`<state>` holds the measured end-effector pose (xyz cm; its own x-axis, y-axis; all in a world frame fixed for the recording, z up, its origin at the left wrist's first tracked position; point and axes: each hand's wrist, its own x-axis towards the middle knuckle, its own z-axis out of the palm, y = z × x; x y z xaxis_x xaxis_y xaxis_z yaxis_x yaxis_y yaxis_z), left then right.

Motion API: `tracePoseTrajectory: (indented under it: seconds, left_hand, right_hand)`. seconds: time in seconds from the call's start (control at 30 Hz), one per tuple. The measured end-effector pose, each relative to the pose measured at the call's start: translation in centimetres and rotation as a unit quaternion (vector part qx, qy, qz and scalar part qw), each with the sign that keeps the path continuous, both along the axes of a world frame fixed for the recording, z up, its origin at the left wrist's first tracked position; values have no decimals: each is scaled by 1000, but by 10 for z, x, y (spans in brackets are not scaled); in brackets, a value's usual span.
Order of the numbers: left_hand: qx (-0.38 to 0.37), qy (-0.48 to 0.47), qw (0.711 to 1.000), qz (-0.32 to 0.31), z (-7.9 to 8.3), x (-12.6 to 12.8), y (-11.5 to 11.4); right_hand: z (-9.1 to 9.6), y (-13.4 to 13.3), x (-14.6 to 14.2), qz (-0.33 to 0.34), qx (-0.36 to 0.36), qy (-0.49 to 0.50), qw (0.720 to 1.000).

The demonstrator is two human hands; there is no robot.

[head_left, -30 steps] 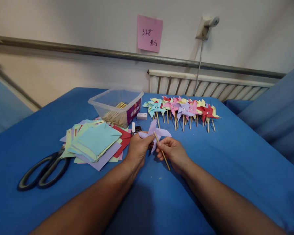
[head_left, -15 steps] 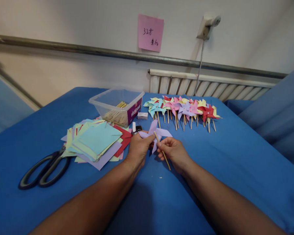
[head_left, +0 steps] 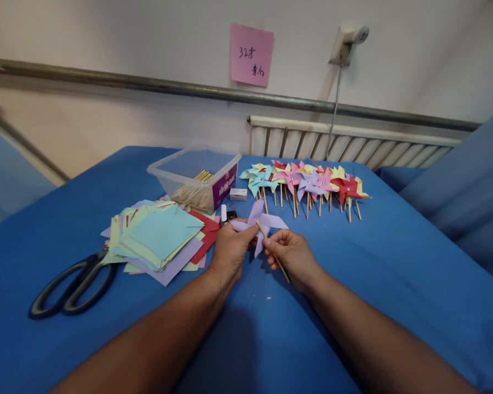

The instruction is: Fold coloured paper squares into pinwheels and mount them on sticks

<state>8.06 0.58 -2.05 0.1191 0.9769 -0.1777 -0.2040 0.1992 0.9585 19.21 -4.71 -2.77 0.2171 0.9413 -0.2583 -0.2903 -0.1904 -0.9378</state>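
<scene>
A purple paper pinwheel (head_left: 273,221) is pinched in my left hand (head_left: 235,246), with its back towards me and its blades fanned out. My right hand (head_left: 290,253) grips a thin wooden stick (head_left: 282,268) partway along its length. The stick slants up to the left, and its upper end lies against the middle of the pinwheel by my left thumb. Whether a pin joins the two cannot be made out. Some of my left fingers are hidden behind the paper.
Left of my hands lie stacked coloured paper squares (head_left: 160,232) and black-handled scissors (head_left: 72,287). Behind stand a clear plastic box (head_left: 176,171) of sticks, a small white box (head_left: 238,194) and a dark little container (head_left: 230,215). Finished pinwheels (head_left: 308,183) lie at the back right.
The lower end of the stick has swung slightly to the right in my right hand. My left hand and the pinwheel have hardly moved.
</scene>
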Motion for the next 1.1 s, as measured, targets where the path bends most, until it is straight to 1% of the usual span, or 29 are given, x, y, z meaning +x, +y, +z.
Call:
tracePoseTrajectory:
  seconds: [0.23, 0.6, 0.8, 0.87, 1.1]
  left_hand:
    - [-1, -12, 1000, 0, -2, 0, 1]
    - [5, -14, 1000, -11, 0, 0, 0]
    - [3, -20, 1000, -6, -2, 0, 2]
    - [4, -16, 1000, -7, -3, 0, 1]
    - [7, 2, 1000, -8, -3, -1, 1]
  right_hand:
    - [-4, 2, -1, -14, 8, 11, 1000]
    - [-5, 3, 2, -1, 3, 31, 1000]
    - [-6, 2, -1, -9, 21, -35, 999]
    - [-7, 1, -2, -9, 31, -39, 999]
    - [-4, 0, 2, 23, 30, 25, 999]
